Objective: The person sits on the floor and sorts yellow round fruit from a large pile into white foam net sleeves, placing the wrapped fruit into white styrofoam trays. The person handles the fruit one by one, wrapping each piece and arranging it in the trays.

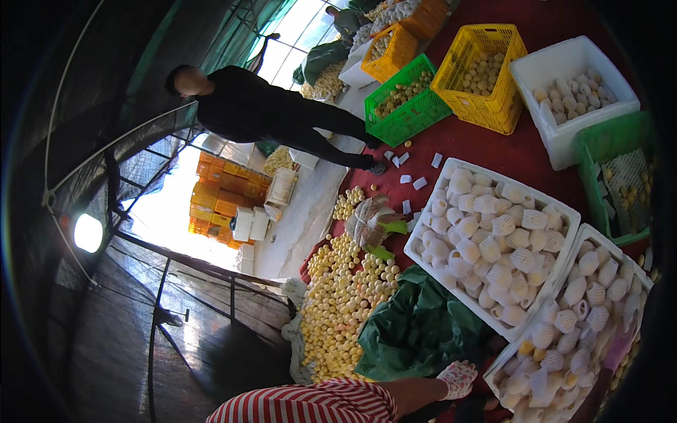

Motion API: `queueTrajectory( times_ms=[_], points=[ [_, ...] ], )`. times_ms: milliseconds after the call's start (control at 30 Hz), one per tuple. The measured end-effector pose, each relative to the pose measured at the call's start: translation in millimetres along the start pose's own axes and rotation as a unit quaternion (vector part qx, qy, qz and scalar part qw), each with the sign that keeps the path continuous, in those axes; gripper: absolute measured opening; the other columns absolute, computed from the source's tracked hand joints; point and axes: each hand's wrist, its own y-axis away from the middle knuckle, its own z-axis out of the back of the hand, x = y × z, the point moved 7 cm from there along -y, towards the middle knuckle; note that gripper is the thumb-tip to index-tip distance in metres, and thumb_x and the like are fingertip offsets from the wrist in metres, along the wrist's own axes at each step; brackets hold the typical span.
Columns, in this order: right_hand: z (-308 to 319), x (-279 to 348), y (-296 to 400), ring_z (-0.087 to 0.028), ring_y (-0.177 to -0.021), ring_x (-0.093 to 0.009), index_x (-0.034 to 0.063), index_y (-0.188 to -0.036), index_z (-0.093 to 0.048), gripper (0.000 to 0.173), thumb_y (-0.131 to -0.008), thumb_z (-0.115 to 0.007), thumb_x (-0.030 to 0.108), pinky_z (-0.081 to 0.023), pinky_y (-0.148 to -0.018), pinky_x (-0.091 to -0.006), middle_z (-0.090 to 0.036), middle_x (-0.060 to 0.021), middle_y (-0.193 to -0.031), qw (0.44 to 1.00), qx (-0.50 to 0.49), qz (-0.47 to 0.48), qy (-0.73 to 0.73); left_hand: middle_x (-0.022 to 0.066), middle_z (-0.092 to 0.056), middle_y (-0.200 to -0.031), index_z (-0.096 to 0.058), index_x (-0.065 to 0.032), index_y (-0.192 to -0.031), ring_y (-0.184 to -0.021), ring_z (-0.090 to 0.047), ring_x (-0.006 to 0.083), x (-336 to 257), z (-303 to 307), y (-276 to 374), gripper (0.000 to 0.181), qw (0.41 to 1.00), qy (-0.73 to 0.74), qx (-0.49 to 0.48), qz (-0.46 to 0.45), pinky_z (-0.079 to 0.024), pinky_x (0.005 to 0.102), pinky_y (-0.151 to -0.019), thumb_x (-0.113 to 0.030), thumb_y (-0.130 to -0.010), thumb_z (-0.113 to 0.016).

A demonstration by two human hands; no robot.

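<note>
At the lower right, my left hand [620, 349] wears a pink glove and reaches over a white foam box [500, 365]. Dim light and the picture's rim blur its fingers, so I cannot tell whether they hold anything. Fruit in white foam net sleeves [566, 321] fills this box, with a few bare yellow fruits [526, 347] among them. My right hand is out of view. Touching the first box is a second foam box [574, 214], heaped with more sleeved fruit [489, 248].
Beside me, a co-worker's floral-gloved hand [457, 379] hangs near a green tarp [418, 322]. Loose yellow fruit [344, 306] is piled beyond. A person in black [254, 106] stands by a green crate [412, 119]. A yellow crate [478, 108], another foam box [587, 132] and a dark green crate [587, 174] line the red floor covering [550, 185].
</note>
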Motion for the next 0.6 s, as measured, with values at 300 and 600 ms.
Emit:
queueTrajectory(
  times_ms=[300,600],
  points=[
    [41,29,0,-0.050,-0.126,-0.029,0.0027,-0.137,-0.050,0.049,-0.091,-0.064,0.014,-0.038,-0.107,-0.0359,-0.055,-0.0176,-0.135,0.983,-0.052,-0.143,-0.098,0.0115,-0.062,-0.104,-0.065,-0.0072,-0.094,-0.101,-0.060,0.0295,-19,9,-16,0.034,0.998,-0.048,-0.042,-0.004,-0.049,0.0417,-0.083,-0.038,-0.083,-0.056],
    [48,36,27,-0.056,-0.118,-0.033,0.0081,-0.136,-0.051,0.065,-0.080,-0.074,0.033,-0.046,-0.100,-0.0384,-0.054,-0.0205,-0.132,0.958,-0.006,-0.277,-0.079,0.0095,-0.062,-0.117,-0.067,-0.0063,-0.105,-0.113,-0.056,0.0297,-31,2,-13,0.036,0.996,-0.091,-0.003,0.021,-0.044,0.0430,-0.098,-0.034,-0.083,-0.064]
  ],
)
